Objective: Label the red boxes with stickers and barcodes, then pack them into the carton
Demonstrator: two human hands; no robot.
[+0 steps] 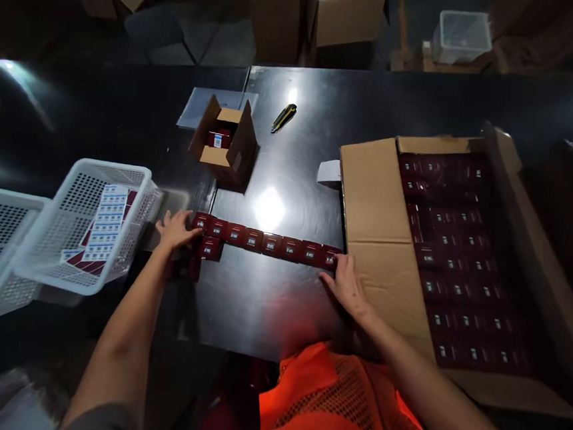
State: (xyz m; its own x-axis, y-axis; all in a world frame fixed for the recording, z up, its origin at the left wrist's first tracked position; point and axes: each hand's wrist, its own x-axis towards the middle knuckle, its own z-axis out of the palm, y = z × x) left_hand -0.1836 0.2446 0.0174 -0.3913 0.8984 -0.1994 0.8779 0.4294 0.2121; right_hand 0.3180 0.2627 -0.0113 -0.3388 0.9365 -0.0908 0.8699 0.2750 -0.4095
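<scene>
A dim storeroom lies beyond the far edge of a broad, glossy black table [278,308], with brown cartons and a clear plastic tub [461,35] standing on the floor there. On the table's right side sits a large open cardboard carton [382,203], its flap folded out toward the middle and its inside packed with rows of small dark red boxes. At the left, two white perforated plastic baskets overlap; the nearer-to-centre basket [85,224] holds a flat sheet of blue-and-white labels. Toward the far middle stands a small open carton [227,144] tilted on its side, and just right of it lies a yellow-and-black utility knife [283,117]. Across the near middle runs a row of small dark red boxes [264,241], end to end, its long axis left to right and dipping slightly toward the near side at the right end; their white labels face up. One more such box sits just nearer, under the row's left end. The left hand [177,229] rests with fingers spread against the row's left end, and the right hand [345,284] presses flat-fingered on its right end; neither appears to be closed around anything, though the blur makes that uncertain.
</scene>
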